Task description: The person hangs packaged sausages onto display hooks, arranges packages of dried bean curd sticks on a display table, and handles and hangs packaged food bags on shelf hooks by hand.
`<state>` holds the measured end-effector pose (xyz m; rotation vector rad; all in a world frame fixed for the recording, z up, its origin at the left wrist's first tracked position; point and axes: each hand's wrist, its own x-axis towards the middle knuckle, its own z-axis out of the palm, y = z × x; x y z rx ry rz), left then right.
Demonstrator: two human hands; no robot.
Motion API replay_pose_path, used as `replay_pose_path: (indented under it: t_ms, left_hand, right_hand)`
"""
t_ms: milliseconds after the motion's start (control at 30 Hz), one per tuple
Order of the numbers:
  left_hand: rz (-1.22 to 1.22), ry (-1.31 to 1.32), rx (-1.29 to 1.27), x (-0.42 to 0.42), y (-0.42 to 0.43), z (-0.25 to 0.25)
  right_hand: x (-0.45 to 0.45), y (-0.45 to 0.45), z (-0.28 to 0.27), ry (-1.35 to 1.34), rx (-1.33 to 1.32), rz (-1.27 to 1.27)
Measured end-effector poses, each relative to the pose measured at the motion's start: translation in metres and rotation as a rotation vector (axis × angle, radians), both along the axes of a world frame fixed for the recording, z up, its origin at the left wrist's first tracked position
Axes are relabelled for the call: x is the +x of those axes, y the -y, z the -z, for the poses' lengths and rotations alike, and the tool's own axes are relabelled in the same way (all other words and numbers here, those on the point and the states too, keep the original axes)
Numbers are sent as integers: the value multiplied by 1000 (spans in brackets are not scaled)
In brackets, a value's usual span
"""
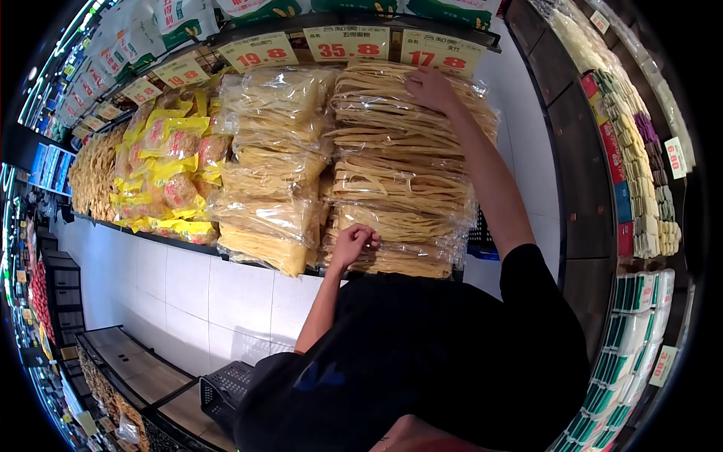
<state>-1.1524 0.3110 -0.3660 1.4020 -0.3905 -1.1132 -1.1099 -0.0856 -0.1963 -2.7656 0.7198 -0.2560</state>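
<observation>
Clear plastic bags of dried bean curd sticks (399,154), pale yellow and long, lie in a stacked row on the display in front of me. My right hand (433,89) reaches to the far end of the row, its fingers bent down onto a bag there. Over the nearest bags hovers or rests my left hand (358,245), its fingers curled in with nothing visible in them; whether it touches the plastic, I cannot tell. Left of this row is a second row of bagged flat, pale yellow dried sticks (275,151).
Yellow-and-clear packets (173,173) and loose brown dried pieces (94,169) continue leftward. Price cards (350,45) line the back, below white-and-green sacks (181,19). A black basket (222,392) stands behind me at left. Shelving with packaged goods (636,309) is at right, across a tiled aisle.
</observation>
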Motion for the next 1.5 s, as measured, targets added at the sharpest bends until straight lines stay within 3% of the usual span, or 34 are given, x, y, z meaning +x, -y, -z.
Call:
replay_pose_path:
  t_ms: [367, 800, 1033, 1100, 1167, 1233, 1367, 1500]
  left_hand:
    - [18, -23, -33, 4, 1, 7]
    - [13, 92, -18, -16, -10, -8]
    - [1, 51, -32, -25, -19, -7]
    - [38, 61, -29, -28, -22, -13]
    - [70, 20, -25, -35, -24, -21]
    - [108, 1, 2, -38, -26, -24]
    - [275, -25, -4, -45, -29, -12]
    - [407, -91, -5, -57, -26, -17]
  right_hand:
    - [2, -9, -10, 39, 105, 103]
    - [-17, -38, 4, 453, -205, -18]
    - [-49, -78, -19, 652, -159, -83]
    - [-73, -107, -27, 786, -32, -220]
    - [-103, -136, -15, 806, 140, -199]
    - [-139, -173, -13, 693, 392, -128]
    - [-205, -222, 52, 525, 863, 84]
    - [-268, -263, 91, 500, 997, 200]
